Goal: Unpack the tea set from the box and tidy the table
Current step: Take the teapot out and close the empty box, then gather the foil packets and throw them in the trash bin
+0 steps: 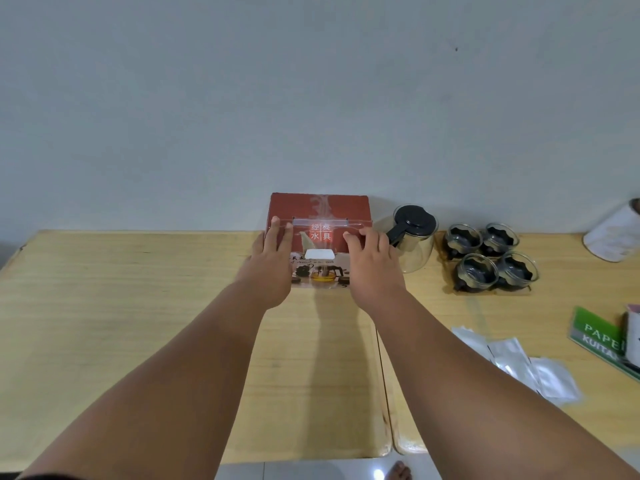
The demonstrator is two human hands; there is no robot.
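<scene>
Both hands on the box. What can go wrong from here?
1. The glass teapot stands close beside the box's right side, next to the right hand; sliding the box rightward could tip it.
2. The left hand and right hand lie on the box with fingers mostly straight; that loose grip could slip if lifted.
3. Loose plastic wrappers lie beside the right forearm; a sweep could scatter them.

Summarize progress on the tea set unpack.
Done: teapot and four cups stand on the table, right of the box. In hand: left hand and right hand rest on the closed box. Left: likely move the box off and clear the loose plastic wrappers at right.
</scene>
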